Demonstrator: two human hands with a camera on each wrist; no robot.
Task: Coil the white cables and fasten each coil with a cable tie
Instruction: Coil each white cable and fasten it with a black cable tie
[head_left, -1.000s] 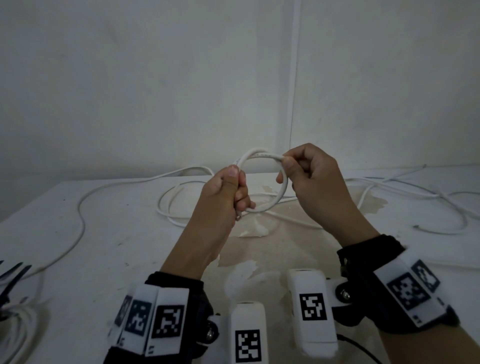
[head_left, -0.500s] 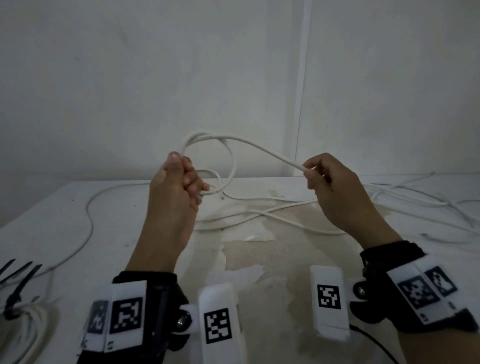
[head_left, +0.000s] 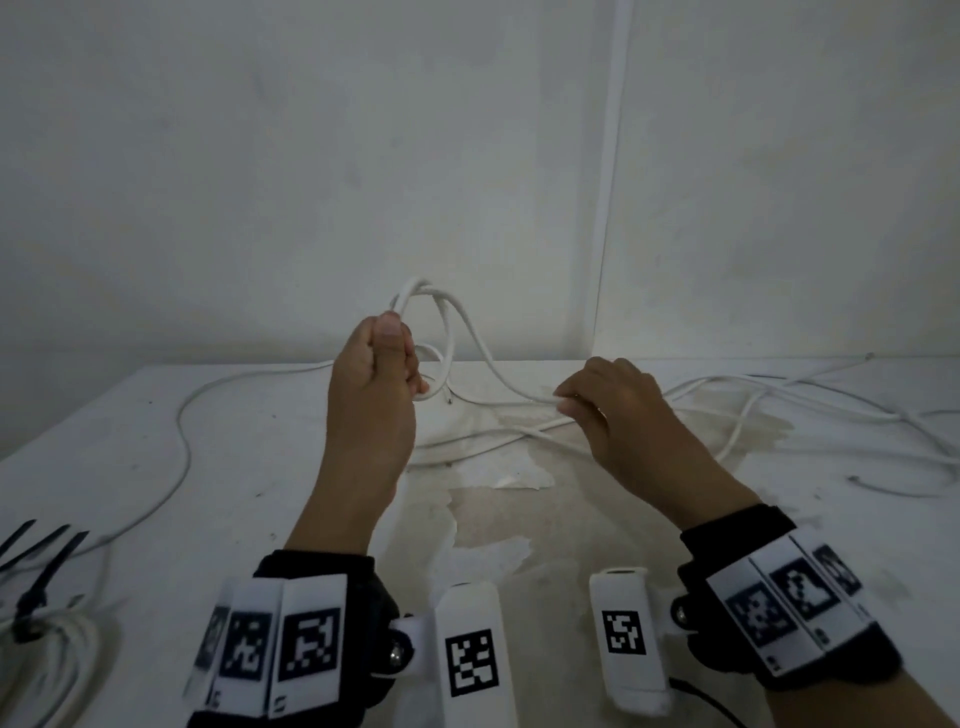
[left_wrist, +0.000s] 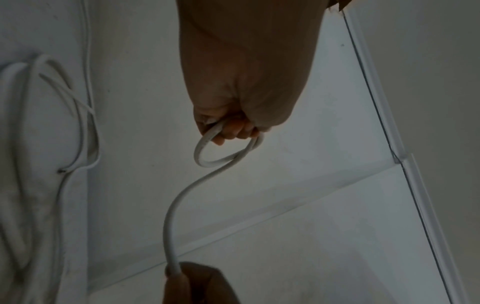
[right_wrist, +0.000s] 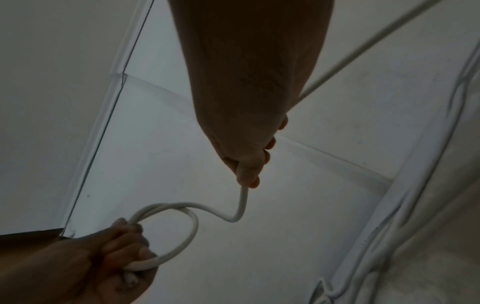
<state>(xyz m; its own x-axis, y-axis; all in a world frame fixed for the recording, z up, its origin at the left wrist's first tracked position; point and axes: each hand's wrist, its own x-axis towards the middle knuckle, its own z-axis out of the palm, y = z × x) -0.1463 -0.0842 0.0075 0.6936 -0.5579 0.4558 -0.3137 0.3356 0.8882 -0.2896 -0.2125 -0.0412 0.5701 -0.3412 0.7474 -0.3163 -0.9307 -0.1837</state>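
Observation:
My left hand (head_left: 387, 358) is raised above the white table (head_left: 234, 467) and grips a small coil of white cable (head_left: 444, 332), its loop (left_wrist: 207, 152) hanging from the curled fingers (left_wrist: 233, 131). From the coil the cable (head_left: 493, 374) drops to my right hand (head_left: 576, 402), which pinches it lower and to the right, just above the table. In the right wrist view the thumb and fingertips (right_wrist: 249, 176) squeeze the cable (right_wrist: 241, 205), and the coil (right_wrist: 182, 236) sits in the left hand (right_wrist: 124, 246). The rest of the cable (head_left: 779, 400) trails loosely to the right.
Another white cable (head_left: 182, 447) curves along the table's left side. A tied coil (head_left: 52, 644) with black cable ties (head_left: 47, 551) lies at the front left edge. A stained, peeling patch (head_left: 519, 493) marks the table's middle. The wall (head_left: 467, 156) stands close behind.
My hands first drew apart, lengthening the cable between them. The right hand has since dropped toward the table with the cable, while the left hand keeps the coil raised.

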